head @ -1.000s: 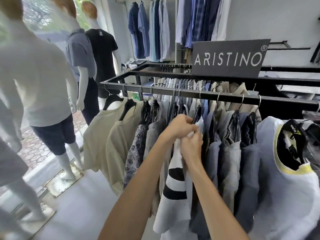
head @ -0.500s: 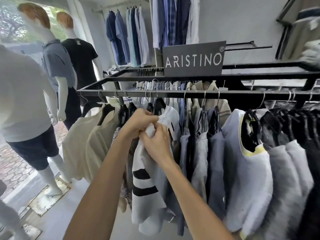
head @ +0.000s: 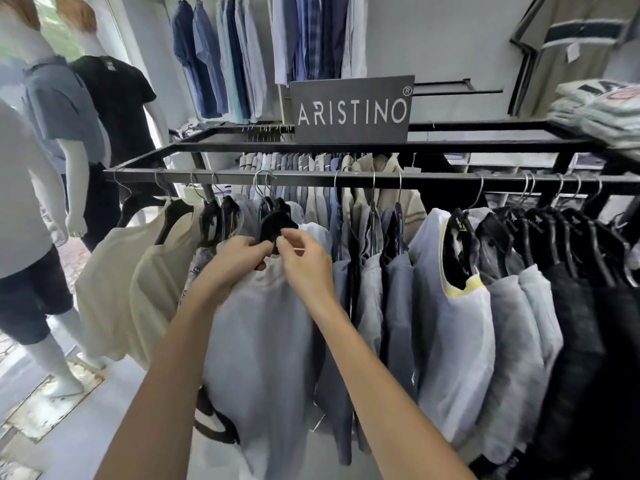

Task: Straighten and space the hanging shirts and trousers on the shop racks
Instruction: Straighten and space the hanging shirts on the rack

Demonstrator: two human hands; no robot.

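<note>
A shirt (head: 263, 341) is hung on the rail (head: 433, 181). Its collar is gripped by the left hand (head: 237, 256) at nine o'clock; its hanger (head: 277, 220) is pinched by the right hand (head: 306, 263) at three o'clock.

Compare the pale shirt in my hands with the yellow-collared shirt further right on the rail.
The pale shirt is gripped near its collar by the left hand and right hand; the yellow-collared shirt hangs untouched. The pale shirt's neckline shows no coloured trim; the other's is edged yellow. Both hang on black hangers from the front rail.
</note>
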